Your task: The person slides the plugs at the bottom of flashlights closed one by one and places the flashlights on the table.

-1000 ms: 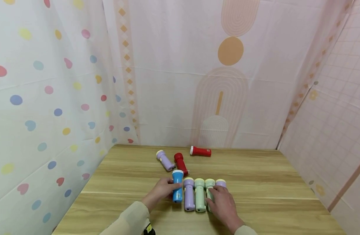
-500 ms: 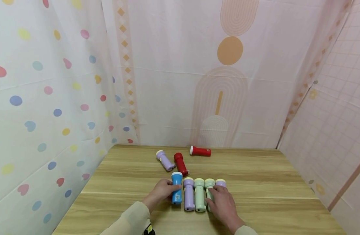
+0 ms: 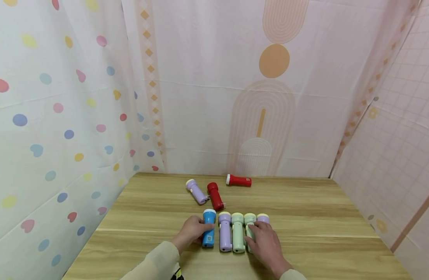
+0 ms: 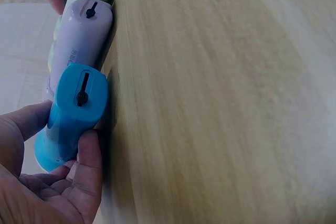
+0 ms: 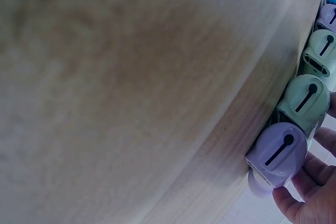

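My left hand (image 3: 190,232) grips a blue flashlight (image 3: 209,218) with a white rim, thumb on its upper side and fingers beneath in the left wrist view. It lies alongside a row: a purple flashlight (image 3: 225,235), a green flashlight (image 3: 238,234), a second green flashlight (image 3: 250,219) and another purple flashlight (image 5: 281,150) at the right end. A narrow gap separates the blue one from the row. My right hand (image 3: 268,244) rests over the two rightmost flashlights, fingertips touching the purple one in the right wrist view. It hides much of both in the head view.
Behind the row lie a loose purple flashlight (image 3: 197,192) and a red flashlight (image 3: 216,196), both slanted. Another red flashlight (image 3: 239,180) lies sideways near the back edge of the wooden table (image 3: 305,210). Patterned curtains (image 3: 200,116) enclose the table.
The blue flashlight has come down toward me and slightly left in my left hand, its white end lowered beside the row. My right hand has stayed in place.
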### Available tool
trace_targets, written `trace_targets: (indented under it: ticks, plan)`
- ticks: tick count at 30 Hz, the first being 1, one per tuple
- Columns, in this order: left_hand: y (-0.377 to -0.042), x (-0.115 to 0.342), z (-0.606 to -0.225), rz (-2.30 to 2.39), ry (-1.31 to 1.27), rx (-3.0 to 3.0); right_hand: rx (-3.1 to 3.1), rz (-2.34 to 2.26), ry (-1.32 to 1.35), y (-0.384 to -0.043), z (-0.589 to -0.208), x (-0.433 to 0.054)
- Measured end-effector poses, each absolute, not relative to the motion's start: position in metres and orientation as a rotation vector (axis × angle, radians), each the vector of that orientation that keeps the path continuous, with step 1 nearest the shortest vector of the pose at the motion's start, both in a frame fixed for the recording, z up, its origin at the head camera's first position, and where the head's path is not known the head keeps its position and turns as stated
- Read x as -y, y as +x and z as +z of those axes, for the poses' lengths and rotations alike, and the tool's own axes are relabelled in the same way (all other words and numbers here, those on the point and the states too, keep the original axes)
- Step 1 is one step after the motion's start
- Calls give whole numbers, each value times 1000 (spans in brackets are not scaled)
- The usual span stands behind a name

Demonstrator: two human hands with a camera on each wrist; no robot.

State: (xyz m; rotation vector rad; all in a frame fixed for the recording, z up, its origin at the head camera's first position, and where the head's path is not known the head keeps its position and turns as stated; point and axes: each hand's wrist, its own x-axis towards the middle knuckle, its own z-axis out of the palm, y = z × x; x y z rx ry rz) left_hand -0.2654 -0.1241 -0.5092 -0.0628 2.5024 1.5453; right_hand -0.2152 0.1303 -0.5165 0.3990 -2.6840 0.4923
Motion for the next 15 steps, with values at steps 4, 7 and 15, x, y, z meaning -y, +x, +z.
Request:
trace_targets:
  ticks: [4, 7, 15]
  plan:
    - [-266, 125, -508, 1510, -73, -2534, 2680, 492, 399, -216, -517, -130]
    - [-266, 125, -507, 1494, -59, -2550, 2678, 488, 400, -216, -518, -130]
    - [-265, 125, -508, 1505, 18, -2530, 2675, 479, 403, -216, -518, -130]
